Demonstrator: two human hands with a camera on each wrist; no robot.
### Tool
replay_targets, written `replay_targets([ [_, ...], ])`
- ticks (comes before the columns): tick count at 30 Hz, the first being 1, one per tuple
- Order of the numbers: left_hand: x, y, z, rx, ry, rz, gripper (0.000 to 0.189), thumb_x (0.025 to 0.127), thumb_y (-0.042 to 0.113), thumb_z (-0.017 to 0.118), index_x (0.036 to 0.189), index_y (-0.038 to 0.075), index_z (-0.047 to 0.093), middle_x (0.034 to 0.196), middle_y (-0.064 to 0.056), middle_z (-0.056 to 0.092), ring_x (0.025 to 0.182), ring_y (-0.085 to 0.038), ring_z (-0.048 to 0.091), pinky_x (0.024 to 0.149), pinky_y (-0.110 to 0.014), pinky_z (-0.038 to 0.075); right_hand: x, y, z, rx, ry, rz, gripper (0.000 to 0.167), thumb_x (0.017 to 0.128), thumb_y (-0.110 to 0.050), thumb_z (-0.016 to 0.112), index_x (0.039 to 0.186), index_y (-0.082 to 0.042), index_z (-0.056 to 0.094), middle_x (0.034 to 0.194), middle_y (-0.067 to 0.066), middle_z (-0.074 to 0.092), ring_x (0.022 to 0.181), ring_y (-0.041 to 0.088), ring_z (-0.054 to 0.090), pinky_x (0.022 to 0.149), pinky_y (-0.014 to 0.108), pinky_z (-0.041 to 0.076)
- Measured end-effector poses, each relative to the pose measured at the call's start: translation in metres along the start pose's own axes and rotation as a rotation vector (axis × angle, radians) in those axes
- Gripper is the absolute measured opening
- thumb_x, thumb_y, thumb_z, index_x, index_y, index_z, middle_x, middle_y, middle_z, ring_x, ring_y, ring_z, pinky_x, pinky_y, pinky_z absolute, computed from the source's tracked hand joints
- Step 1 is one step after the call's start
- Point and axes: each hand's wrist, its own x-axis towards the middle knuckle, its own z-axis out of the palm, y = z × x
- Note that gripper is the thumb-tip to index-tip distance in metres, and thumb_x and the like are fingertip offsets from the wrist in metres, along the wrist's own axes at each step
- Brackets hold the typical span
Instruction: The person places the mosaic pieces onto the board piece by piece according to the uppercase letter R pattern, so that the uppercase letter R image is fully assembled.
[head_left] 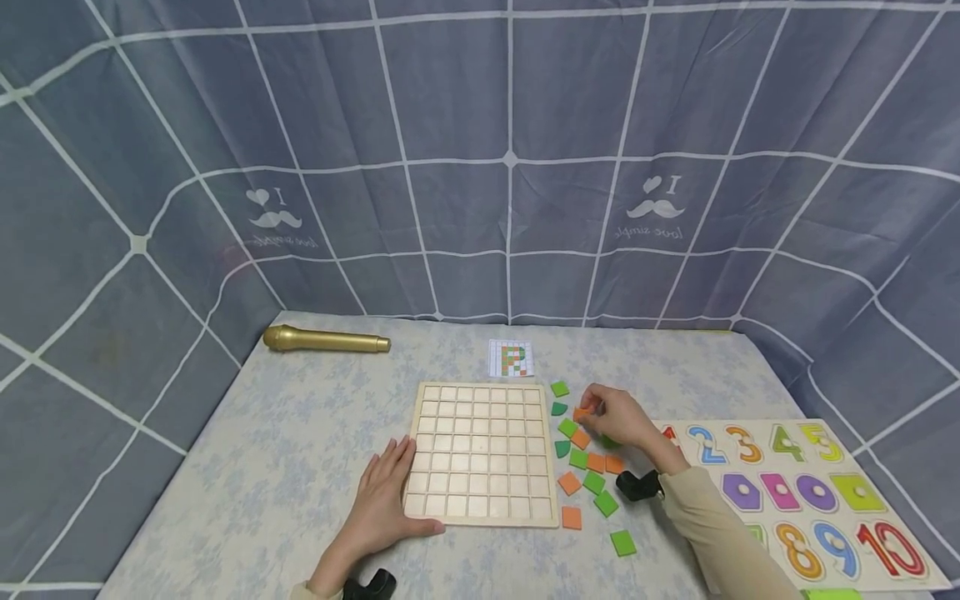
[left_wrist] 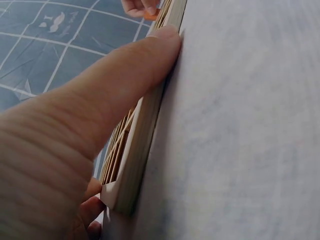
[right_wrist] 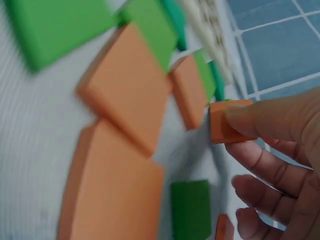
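Between thumb and fingertips my right hand (head_left: 617, 417) pinches an orange square tile (right_wrist: 231, 121), raised above the other tiles in the right wrist view. My left hand (head_left: 381, 492) lies spread at the near left corner of a wooden grid board (head_left: 551, 467). Its thumb (left_wrist: 135, 62) presses along the board's near edge, and its straight fingers reach up the left edge. The board's square cells hold no tiles. Loose orange tiles (head_left: 572, 517), green square tiles (head_left: 622, 543) and dark green rounded pieces (head_left: 562, 449) lie scattered right of the board, around and below my right hand.
A small printed card (head_left: 512, 358) with a coloured letter R lies behind the board. At the back left is a gold microphone-shaped object (head_left: 326, 340). A number and shape puzzle board (head_left: 813, 533) sits on the right, partly under my right forearm. Grid-patterned curtains (head_left: 465, 208) enclose the table.
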Motion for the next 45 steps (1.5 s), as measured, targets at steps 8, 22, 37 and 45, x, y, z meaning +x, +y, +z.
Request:
replay_targets([
  [8,0.001,0.000,0.001,0.039,0.024,0.050,0.123,0.056,0.070,0.077,0.148,0.003,0.031,0.152,-0.021,0.022,0.141,-0.037,0.010,0.110,-0.054,0.006,0.009,-0.013,0.004,0.265,-0.017,0.037,0.017,0.086,-0.018,0.073,0.088,-0.007,0.060,0.073,0.002,0.056,0.060,0.018,0.048,0.052,0.029,0.041],
  [22,0.000,0.001,0.002,0.042,0.020,0.053,0.119,0.057,0.070,0.076,0.148,0.005,0.033,0.153,-0.020,0.021,0.141,-0.037,0.009,0.111,-0.054,0.006,0.043,-0.062,0.044,0.381,-0.049,-0.046,0.016,0.086,-0.020,0.073,0.089,-0.007,0.063,0.073,0.004,0.058,0.063,0.019,0.052,0.056,0.031,0.044],
  [37,-0.001,0.001,0.002,0.053,0.031,0.062,0.119,0.057,0.068,0.077,0.148,0.005,0.034,0.152,-0.021,0.023,0.141,-0.038,0.010,0.110,-0.055,0.008,0.073,-0.097,0.085,0.266,-0.029,-0.112,0.013,0.083,-0.020,0.076,0.079,-0.014,0.065,0.071,-0.005,0.059,0.062,0.013,0.053,0.054,0.028,0.043],
  [45,-0.003,0.000,0.003,0.066,0.033,0.074,0.118,0.059,0.070,0.075,0.148,0.005,0.034,0.152,-0.020,0.023,0.141,-0.037,0.011,0.110,-0.055,0.009,0.079,-0.107,0.096,0.212,-0.034,-0.072,0.014,0.081,-0.024,0.078,0.079,-0.016,0.066,0.067,-0.007,0.058,0.060,0.012,0.053,0.057,0.029,0.044],
])
